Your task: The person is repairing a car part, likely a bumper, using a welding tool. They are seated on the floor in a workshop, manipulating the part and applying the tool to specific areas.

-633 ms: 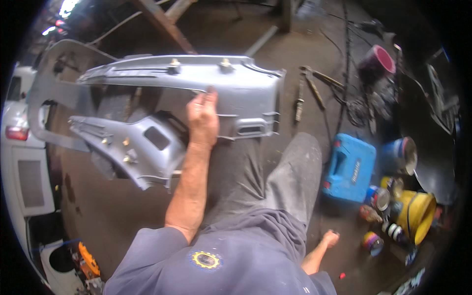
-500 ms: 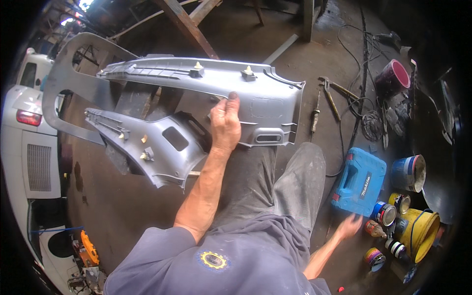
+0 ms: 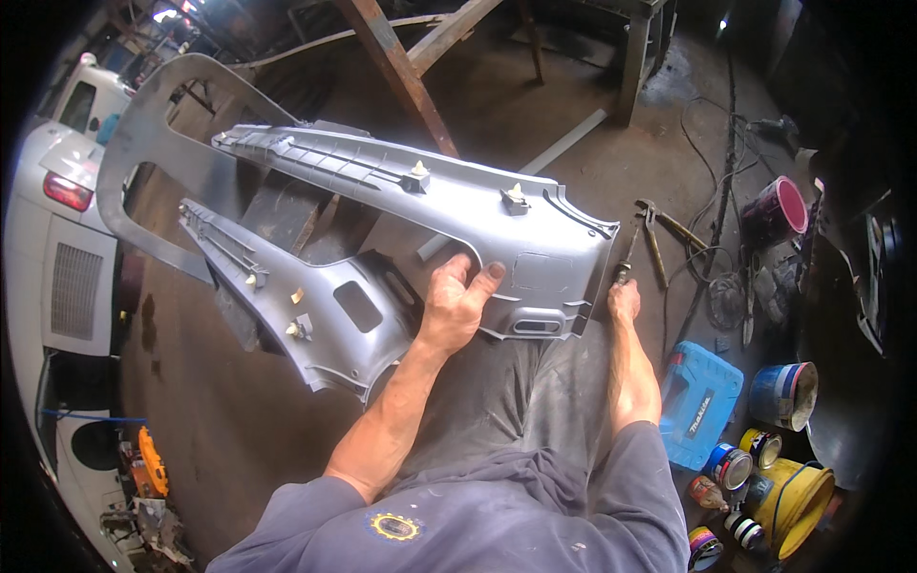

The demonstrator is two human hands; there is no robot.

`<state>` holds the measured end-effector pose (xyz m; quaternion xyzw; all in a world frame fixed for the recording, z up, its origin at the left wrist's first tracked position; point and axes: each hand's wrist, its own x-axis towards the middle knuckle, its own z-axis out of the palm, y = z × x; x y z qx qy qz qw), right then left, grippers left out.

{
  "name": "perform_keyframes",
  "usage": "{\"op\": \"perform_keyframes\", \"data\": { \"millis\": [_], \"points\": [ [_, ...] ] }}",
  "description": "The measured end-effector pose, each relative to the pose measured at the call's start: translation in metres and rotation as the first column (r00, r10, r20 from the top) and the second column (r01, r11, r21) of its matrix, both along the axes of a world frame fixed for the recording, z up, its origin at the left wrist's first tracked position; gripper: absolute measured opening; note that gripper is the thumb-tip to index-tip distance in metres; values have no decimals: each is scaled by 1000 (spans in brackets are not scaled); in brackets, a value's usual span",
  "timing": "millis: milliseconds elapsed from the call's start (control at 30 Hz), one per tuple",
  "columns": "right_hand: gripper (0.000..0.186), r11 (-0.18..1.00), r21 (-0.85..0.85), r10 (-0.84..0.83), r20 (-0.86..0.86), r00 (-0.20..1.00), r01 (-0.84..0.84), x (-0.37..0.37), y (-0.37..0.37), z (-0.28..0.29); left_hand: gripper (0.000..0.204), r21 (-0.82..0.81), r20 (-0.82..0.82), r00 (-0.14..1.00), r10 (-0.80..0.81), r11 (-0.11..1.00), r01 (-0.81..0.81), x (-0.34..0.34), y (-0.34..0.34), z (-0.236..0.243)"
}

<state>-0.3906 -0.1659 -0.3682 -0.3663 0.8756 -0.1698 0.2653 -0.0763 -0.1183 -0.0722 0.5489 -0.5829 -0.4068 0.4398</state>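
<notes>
A long silver-grey plastic trim panel [image 3: 468,224], with pale clips on its face, rests over my lap. My left hand [image 3: 453,307] is closed on its near edge, thumb on top and fingers partly hidden beneath. A second, shorter trim panel [image 3: 320,306] with a rectangular opening lies to the left of that hand. To the right of the long panel, my right hand [image 3: 625,301] is closed round a slim rod-shaped tool [image 3: 627,260] that looks like a soldering iron. Its thin end points away from me. Just beyond lie long-handled pincers [image 3: 657,250] on the floor.
A flat metal frame [image 3: 124,181] with cut-outs supports the panels' far ends. On the right are a blue tool case [image 3: 704,406], several paint tins, a yellow bucket [image 3: 798,506] and a pink-lined bucket [image 3: 776,212]. Cables [image 3: 690,143] cross the floor. A white vehicle [image 3: 72,248] stands left.
My right hand has moved from beside the blue case up to the slim tool on the floor and closed round it. The left thumb has shifted along the long panel, still gripping its edge.
</notes>
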Motion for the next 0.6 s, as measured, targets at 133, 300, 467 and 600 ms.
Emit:
{"op": "perform_keyframes", "data": {
  "millis": [133,300,467,600],
  "points": [
    [46,996,-75,-38,67,997,43,-31,17,-14,32,12,-203,979,-23,1000,26,-8,0,3],
    [29,881,-284,-161,573,804,378,-34,78,46,35,-49,-53,996,67,996,-69,-15,-6,-4],
    [31,735,-621,111,506,855,272,-2,179,206,40,-91,-66,992,108,989,-114,-18,-8,2],
    [47,672,-738,421,307,854,-65,31,214,261,40,-124,-173,981,85,986,-107,-19,-10,4]
  ]
}}
